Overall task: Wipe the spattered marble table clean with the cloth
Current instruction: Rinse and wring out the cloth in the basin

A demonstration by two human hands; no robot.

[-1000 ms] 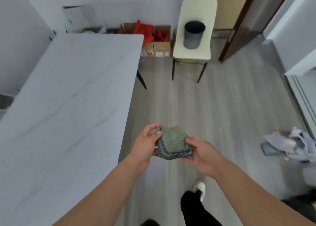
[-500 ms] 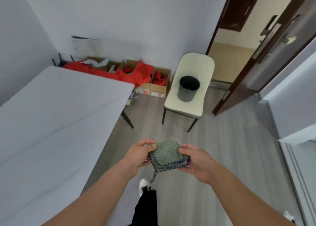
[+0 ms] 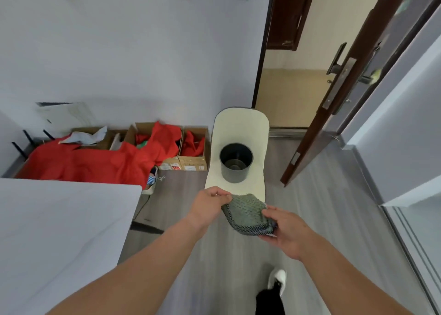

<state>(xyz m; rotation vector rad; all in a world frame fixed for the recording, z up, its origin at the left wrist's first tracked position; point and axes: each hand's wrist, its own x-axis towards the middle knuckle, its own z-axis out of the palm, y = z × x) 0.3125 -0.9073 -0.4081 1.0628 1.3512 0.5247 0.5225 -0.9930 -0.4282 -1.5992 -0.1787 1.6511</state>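
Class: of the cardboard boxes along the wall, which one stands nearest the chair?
The rightmost cardboard box, with red fabric inside and a label on its front. It stands right beside the cream chair; the others sit further left.

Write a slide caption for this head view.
Both hands, left hand and right hand, hold a folded green cloth beside the marble table.

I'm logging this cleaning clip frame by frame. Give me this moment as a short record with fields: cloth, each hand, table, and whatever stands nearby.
cloth: folded green cloth with a dark edge, held in the air over the floor, not touching the table
left hand: left hand pinches the cloth's far left edge
right hand: right hand grips its near right corner
table: marble table at the left, apart from the cloth
nearby: cream chair ahead with a dark bucket standing on its seat; red fabric over cardboard boxes by the wall
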